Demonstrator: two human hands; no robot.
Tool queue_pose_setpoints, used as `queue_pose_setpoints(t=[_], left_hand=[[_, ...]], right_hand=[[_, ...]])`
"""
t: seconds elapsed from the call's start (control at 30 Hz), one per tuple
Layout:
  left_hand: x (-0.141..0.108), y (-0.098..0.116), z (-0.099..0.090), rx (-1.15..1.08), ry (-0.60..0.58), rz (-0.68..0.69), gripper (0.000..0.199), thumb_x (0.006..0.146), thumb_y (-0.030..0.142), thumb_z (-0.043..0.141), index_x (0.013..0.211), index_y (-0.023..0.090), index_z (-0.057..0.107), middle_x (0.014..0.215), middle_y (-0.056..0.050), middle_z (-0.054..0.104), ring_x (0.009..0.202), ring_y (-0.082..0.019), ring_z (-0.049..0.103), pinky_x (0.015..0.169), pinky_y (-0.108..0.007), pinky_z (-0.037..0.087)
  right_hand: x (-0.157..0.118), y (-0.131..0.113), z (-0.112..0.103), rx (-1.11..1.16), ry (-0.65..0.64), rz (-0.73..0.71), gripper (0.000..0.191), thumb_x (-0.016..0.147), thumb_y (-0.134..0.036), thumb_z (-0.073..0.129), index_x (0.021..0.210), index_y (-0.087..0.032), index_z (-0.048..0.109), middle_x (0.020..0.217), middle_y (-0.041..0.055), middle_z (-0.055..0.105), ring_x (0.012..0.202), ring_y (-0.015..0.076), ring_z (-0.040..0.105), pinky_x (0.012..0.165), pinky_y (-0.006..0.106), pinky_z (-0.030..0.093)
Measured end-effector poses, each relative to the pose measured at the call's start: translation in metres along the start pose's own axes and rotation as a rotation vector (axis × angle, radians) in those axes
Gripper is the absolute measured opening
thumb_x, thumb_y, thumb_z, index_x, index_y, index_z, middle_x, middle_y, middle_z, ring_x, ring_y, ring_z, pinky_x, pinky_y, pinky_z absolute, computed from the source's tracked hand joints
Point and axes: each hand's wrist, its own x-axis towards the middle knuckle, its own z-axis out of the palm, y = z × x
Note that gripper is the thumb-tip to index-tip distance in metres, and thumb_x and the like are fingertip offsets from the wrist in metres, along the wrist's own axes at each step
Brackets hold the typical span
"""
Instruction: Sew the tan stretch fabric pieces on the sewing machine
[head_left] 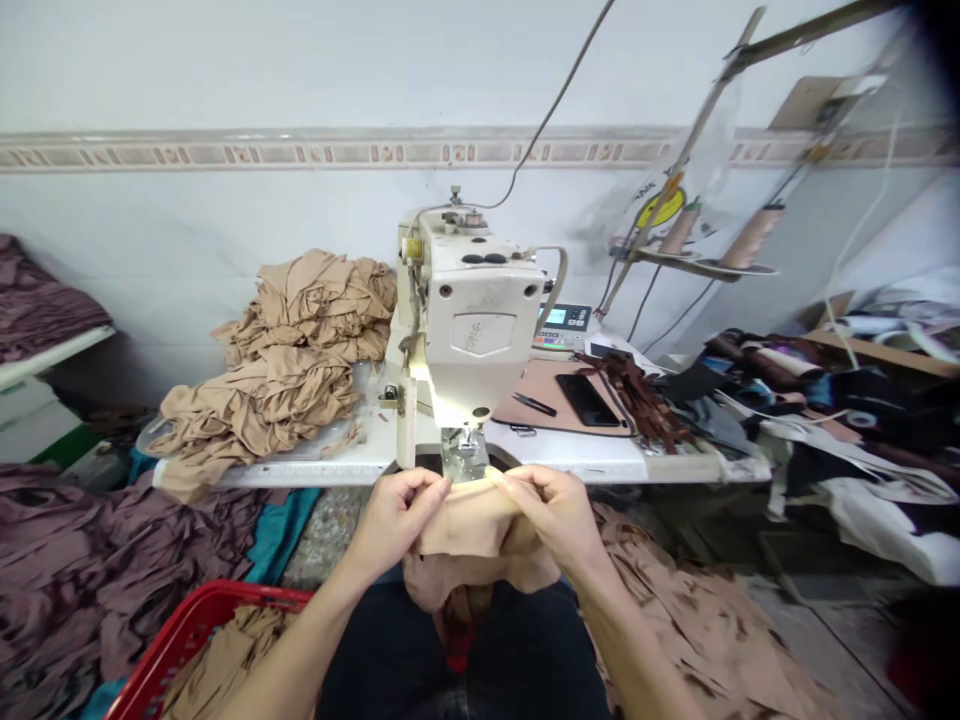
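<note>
A beige stretchy garment piece (469,530) hangs between my two hands, its upper edge held roughly level in front of the sewing machine (480,330). My left hand (401,515) pinches the left end of that edge between thumb and fingers. At the right end, my right hand (551,505) grips the same edge the same way. Just beyond the edge are the machine's metal needle plate (465,465) and its lit presser foot (466,438). The lower part of the garment drapes over my lap.
Beige garments (300,350) are heaped left of the machine. A red basket (202,610) stands lower left, by purple fabric (67,590). Scissors (534,404) and a phone (586,400) lie on a mat to the right. More beige fabric (697,620) covers the lower right.
</note>
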Motion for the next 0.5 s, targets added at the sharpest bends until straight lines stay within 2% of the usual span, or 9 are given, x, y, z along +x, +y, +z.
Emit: queue_pose_setpoints(t=[0.13,0.27,0.5], left_hand=[[0.01,0.004,0.003,-0.039,0.08,-0.112,0.034,0.092,0.049,0.073,0.077,0.018,0.068,0.059,0.003,0.053,0.054,-0.013,0.046,0.053,-0.024,0.03],[0.022,0.005,0.01,-0.141,0.181,-0.092,0.03,0.087,0.046,0.077,0.084,0.021,0.061,0.059,0.008,0.041,0.052,-0.011,0.04,0.053,-0.023,0.029],[0.044,-0.007,0.022,-0.282,0.217,-0.045,0.033,0.089,0.045,0.076,0.097,0.022,0.055,0.061,0.011,0.041,0.054,-0.011,0.042,0.058,-0.022,0.034]], right_hand=[[0.007,0.006,0.0,0.074,0.013,0.044,0.043,0.082,-0.056,0.083,0.072,-0.015,0.081,0.066,0.0039,0.071,0.065,0.0205,0.061,0.063,0.031,0.048],[0.014,0.015,0.002,0.101,0.069,0.04,0.046,0.083,-0.059,0.083,0.072,-0.015,0.08,0.066,0.0033,0.07,0.066,0.0208,0.061,0.065,0.031,0.049],[0.031,0.024,0.002,0.164,0.135,0.023,0.043,0.08,-0.057,0.086,0.075,-0.014,0.083,0.072,0.0053,0.076,0.071,0.0227,0.065,0.069,0.032,0.051]])
